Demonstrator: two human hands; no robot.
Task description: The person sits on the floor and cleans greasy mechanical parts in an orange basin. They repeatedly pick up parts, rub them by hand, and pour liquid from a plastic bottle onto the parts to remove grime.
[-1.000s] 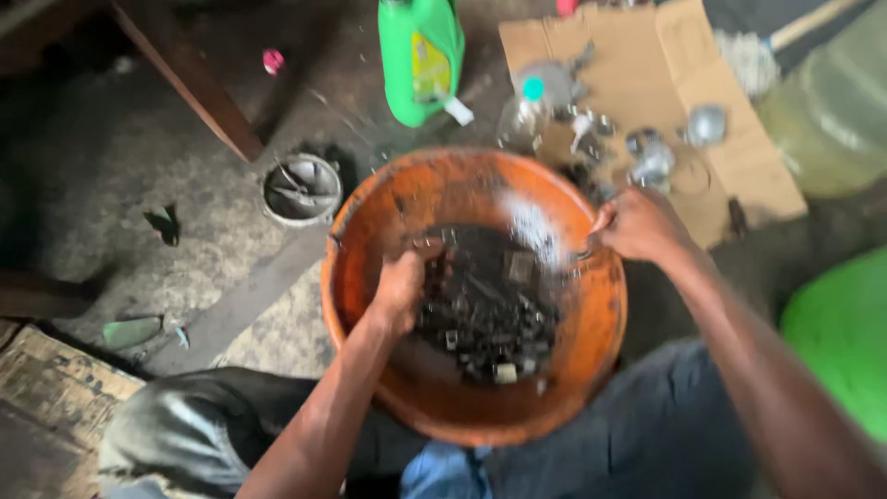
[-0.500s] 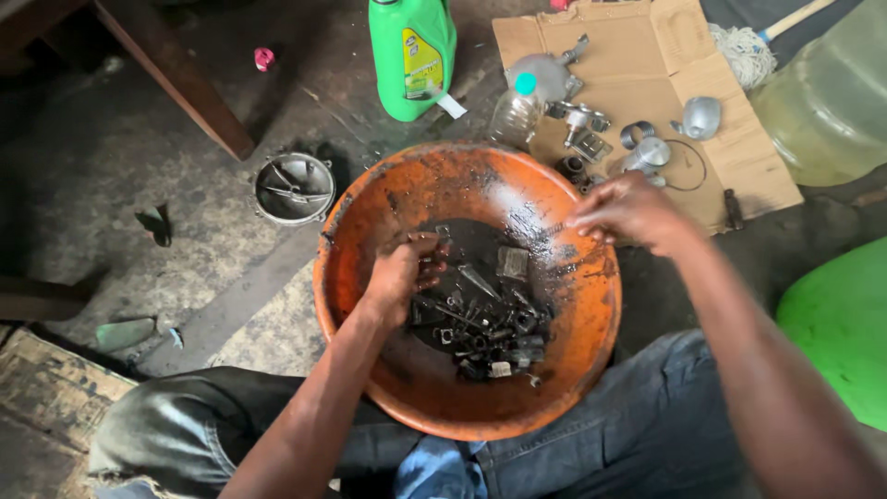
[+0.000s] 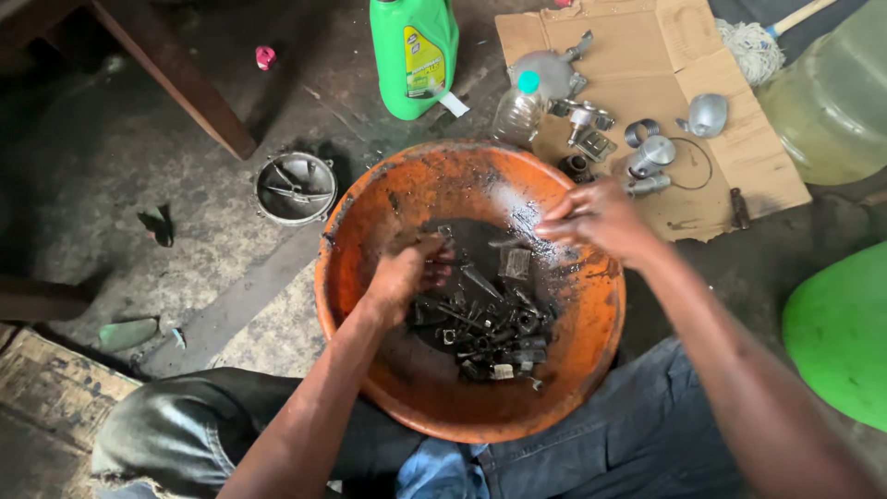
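Down in the round orange plastic basin (image 3: 370, 231), small oily dark metal parts (image 3: 485, 319) look slippery and heavy, best pinched individually; left hand (image 3: 402, 277) curls among them, right hand (image 3: 601, 217) pinches something unclear.

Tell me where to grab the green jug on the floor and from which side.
Grip the green jug around its body from above, probably across its narrower sides. It stands upright on the floor beyond the orange basin, top toward the picture's upper edge. Its neck is cut off by the frame, and no handle shows clearly.
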